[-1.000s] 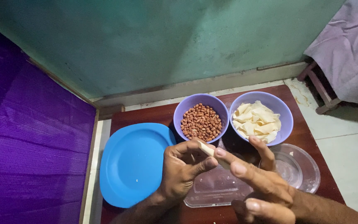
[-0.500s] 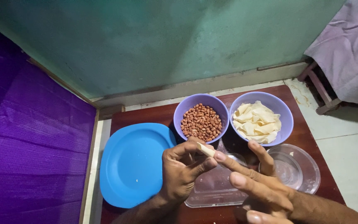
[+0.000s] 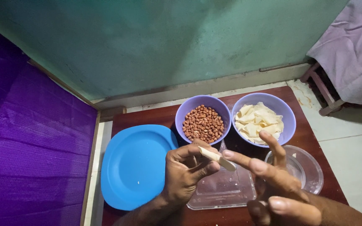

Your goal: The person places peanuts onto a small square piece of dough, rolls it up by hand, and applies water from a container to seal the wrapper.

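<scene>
Our left hand (image 3: pixel 185 175) is pinching a pale rolled strip (image 3: pixel 216 158) by one end, so it stays tight. Our right hand (image 3: pixel 279 184) is touching its other end with spread fingers, above the clear lid (image 3: pixel 225 190), near the bowl of peanuts (image 3: pixel 203 121).

— What sort of place is this?

— A plain room in a home, I'd say. A small dark wooden table (image 3: pixel 311 134) stands against a scuffed green painted wall (image 3: pixel 168 42).

— What else shows it?

— Left of the table hangs purple cloth (image 3: pixel 34 138). To the table's right, pale floor tiles (image 3: pixel 348 146) and a wooden stool leg under a lilac sheet (image 3: pixel 348 50). On the table, household plastic bowls of peanuts (image 3: pixel 203 123) and pale chips (image 3: pixel 258 121).
</scene>
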